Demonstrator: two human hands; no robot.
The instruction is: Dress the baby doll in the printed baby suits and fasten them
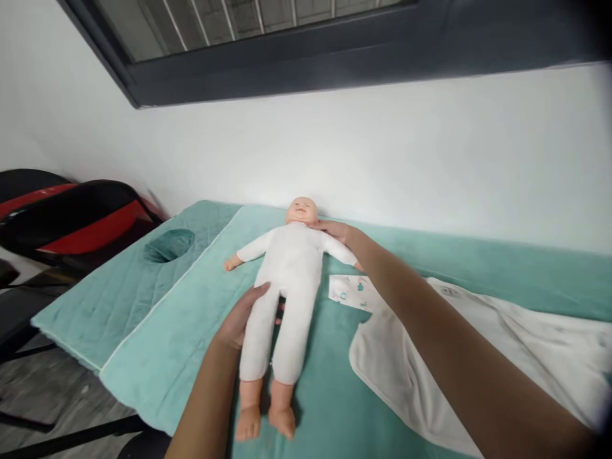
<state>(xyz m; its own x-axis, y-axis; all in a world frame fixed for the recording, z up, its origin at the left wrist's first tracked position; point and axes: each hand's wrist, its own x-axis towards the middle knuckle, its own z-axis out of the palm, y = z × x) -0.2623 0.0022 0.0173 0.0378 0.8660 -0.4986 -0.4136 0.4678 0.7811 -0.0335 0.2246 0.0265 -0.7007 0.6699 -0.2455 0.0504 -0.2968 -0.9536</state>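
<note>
A baby doll [294, 255] with a white cloth body and bare head, hands and feet lies face up, its feet toward me. Around its thigh on the left, my left hand [245, 313] is closed, thumb on top and fingertips showing between the legs. My right hand [335, 230] is at the doll's neck and shoulder on the right side, fingers against the neck; part of its grip is hidden. Below my right forearm a white baby garment [401, 357] is spread out, with a small patterned piece [351, 291] at its near left end.
Everything lies on a green padded cover [191, 325] over a massage bed with a face hole [169, 245]. Black and red folding chairs [90, 223] stand at the left. A white wall [229, 153] and dark window frame [287, 70] border the back.
</note>
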